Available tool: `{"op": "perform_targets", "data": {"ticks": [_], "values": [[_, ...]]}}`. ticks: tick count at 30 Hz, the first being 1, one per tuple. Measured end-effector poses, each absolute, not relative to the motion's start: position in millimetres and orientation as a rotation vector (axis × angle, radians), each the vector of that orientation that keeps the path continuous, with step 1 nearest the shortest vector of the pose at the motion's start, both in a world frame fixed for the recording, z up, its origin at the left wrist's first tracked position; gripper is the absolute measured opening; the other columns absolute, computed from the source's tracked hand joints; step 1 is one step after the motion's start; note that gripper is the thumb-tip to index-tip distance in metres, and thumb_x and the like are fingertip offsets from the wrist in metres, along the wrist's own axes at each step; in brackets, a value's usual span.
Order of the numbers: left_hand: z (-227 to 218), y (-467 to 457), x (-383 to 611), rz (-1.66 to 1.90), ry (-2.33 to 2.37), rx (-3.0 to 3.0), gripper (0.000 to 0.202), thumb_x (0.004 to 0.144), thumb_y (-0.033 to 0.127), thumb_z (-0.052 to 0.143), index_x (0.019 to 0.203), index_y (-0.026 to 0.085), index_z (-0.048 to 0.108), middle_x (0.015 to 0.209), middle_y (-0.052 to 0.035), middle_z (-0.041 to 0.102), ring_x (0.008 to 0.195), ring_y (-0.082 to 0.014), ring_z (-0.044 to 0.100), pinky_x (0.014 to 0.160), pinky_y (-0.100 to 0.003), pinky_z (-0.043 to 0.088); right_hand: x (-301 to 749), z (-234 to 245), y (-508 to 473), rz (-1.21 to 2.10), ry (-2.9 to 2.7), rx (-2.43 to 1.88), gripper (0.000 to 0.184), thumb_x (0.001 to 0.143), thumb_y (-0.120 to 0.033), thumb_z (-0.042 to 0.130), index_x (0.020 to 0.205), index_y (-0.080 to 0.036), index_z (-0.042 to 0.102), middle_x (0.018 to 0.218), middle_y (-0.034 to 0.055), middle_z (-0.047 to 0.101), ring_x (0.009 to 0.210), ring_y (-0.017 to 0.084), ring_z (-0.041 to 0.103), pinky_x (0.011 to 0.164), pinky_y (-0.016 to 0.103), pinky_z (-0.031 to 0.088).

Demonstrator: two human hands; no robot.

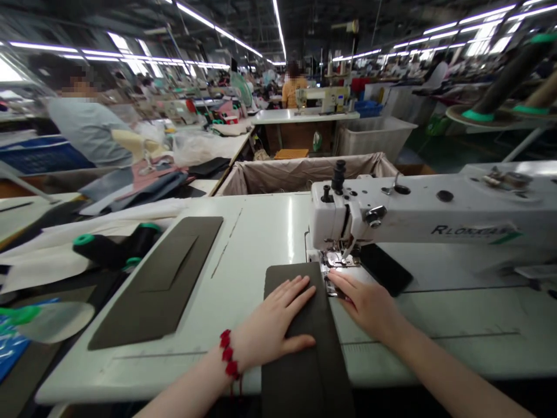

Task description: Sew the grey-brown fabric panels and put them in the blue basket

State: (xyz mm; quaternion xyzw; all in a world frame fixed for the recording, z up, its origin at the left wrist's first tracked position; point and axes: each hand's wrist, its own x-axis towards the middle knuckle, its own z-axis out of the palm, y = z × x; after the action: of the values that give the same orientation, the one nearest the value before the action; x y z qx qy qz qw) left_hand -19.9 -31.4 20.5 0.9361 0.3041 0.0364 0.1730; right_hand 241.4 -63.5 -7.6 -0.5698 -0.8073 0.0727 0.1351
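Observation:
A long dark olive panel (304, 371) lies on the sewing machine's table, its far end just left of the presser foot (343, 260). My left hand (285, 316) rests flat on this panel with fingers stretched and thumb apart; a red beaded bracelet (228, 354) circles the wrist. My right hand (365, 302) is by the metal needle plate (334, 284), fingers extended towards the panel's right edge. I see nothing held in it, though its lower fingers are partly hidden. The white sewing machine (418, 215) stretches in from the right.
Another olive panel (161, 284) with a slanted flap lies at left. Black thread cones (102, 249) sit beyond the table's left edge. A dark phone-like slab (385, 270) lies under the machine arm. Behind the table stands a cloth-lined bin (270, 174); a person (89, 125) sits at left.

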Motion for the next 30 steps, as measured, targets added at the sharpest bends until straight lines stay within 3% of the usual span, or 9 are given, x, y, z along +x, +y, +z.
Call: {"op": "perform_targets", "data": {"ticks": [4, 20, 30], "values": [[20.5, -16.9, -5.1, 0.073, 0.812, 2.689, 0.087, 0.083, 0.066, 0.055, 0.151, 0.026, 0.020, 0.160, -0.0043, 0.012, 0.147, -0.0281, 0.010, 0.121, -0.052, 0.010, 240.0, -9.7, -62.9, 0.161, -2.360, -1.684, 0.056, 0.090, -0.019, 0.047, 0.145, -0.032, 0.039, 0.149, -0.0010, 0.041, 0.102, 0.021, 0.065, 0.080, 0.036, 0.056], [17.7, -15.0, -3.5, 0.105, 0.816, 2.689, 0.087, 0.083, 0.062, 0.058, 0.152, 0.025, 0.019, 0.159, -0.0048, 0.013, 0.147, -0.0288, 0.010, 0.120, -0.052, 0.010, 240.1, -11.1, -61.2, 0.116, -2.399, -1.694, 0.060, 0.088, -0.016, 0.048, 0.145, -0.031, 0.039, 0.149, 0.0008, 0.042, 0.094, 0.020, 0.068, 0.076, 0.035, 0.057], [16.4, -9.9, -3.3, 0.162, 0.809, 2.695, 0.084, 0.083, 0.061, 0.059, 0.150, 0.026, 0.024, 0.158, -0.0057, 0.019, 0.146, -0.0296, 0.015, 0.120, -0.052, 0.012, 241.2, -10.7, -60.8, 0.149, -2.399, -1.708, 0.058, 0.090, -0.018, 0.047, 0.146, -0.032, 0.037, 0.151, -0.0013, 0.038, 0.102, 0.020, 0.065, 0.078, 0.035, 0.056]]}}
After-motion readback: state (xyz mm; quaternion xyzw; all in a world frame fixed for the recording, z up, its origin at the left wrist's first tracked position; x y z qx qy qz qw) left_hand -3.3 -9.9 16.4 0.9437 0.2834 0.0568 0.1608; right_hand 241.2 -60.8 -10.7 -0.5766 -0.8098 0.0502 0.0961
